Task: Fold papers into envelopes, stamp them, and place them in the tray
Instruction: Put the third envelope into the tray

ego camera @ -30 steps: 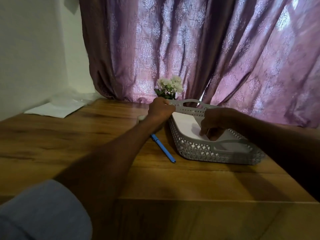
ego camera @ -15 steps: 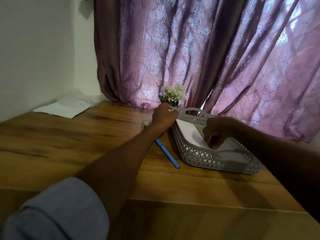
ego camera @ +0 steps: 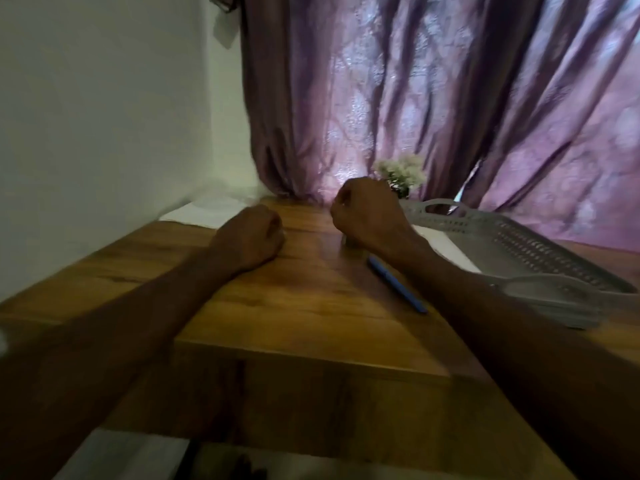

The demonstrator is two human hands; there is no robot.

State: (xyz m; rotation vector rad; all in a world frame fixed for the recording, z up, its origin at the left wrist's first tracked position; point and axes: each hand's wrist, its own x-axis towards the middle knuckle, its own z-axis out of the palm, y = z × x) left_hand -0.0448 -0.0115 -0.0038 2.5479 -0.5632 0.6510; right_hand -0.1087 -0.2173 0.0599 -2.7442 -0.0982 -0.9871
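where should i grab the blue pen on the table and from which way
Probably pinch the blue pen around mid-barrel from above, fingers across its width: it lies flat and slanted on the table, with bare wood on its left; the right forearm crosses its far end.

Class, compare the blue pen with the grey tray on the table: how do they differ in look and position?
The blue pen is thin, solid-coloured and lies flat on the bare wooden table; the grey tray is broad, walled, with perforated sides and handles. The pen holds nothing; the tray holds white paper. The pen lies left of the tray. Both rest on the table.
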